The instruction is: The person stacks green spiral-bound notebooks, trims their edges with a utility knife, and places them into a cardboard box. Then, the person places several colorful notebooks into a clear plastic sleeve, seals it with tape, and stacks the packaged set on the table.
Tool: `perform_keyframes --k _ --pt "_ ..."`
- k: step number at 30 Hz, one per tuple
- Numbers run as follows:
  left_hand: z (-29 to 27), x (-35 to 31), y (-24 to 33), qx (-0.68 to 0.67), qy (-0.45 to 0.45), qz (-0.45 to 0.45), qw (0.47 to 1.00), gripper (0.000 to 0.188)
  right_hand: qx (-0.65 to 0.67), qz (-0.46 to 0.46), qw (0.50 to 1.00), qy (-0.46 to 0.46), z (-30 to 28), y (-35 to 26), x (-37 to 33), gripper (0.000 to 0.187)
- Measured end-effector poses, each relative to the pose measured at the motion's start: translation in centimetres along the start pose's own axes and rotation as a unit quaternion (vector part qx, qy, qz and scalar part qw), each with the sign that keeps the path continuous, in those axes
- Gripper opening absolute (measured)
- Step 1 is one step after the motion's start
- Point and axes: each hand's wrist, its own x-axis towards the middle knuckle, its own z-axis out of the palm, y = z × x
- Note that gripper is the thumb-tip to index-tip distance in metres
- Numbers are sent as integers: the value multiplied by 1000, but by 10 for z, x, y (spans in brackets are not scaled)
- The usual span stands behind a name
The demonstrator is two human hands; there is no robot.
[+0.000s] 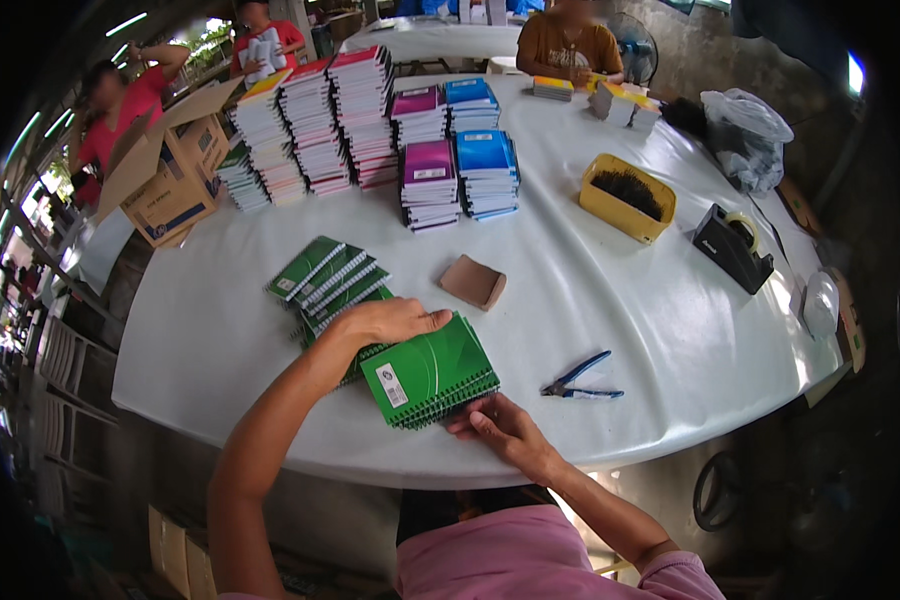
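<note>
In the head view, a white-covered table point(540, 310) carries tall stacks of notebooks point(310, 130) at its far left, beside an open cardboard box point(183, 190), with shorter purple stacks point(429, 185) and blue stacks point(487, 175) next to them. A yellow tub point(610, 213) of dark, thin pieces and a black tape dispenser point(727, 248) stand to the right; a co-worker point(567, 50) sits at the far side. Near the hands lie a small brown tray point(473, 283) and blue-handled pliers point(575, 386), their handles apart. A fanned pile of green notebooks point(320, 275) lies just beyond the left forearm.

The bright green stack point(435, 362) is between the hands, near the table's front edge, tilted, white label up, dark coils toward the person.

The left hand point(395, 321) clasps its far edge, thumb on the cover, other fingers hidden. The right hand point(505, 432) curls at the coiled edge; whether it pinches, I cannot tell
</note>
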Motion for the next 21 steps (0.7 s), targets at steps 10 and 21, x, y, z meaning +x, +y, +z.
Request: perform_keyframes --k 10,21 --pt "-2 -4 7 -23 -11 -21 999 86 -15 -9 1000 4 1 -2 4 26" --pt "-2 -4 8 -56 -35 -8 998 87 -40 -13 999 11 2 -4 4 27"
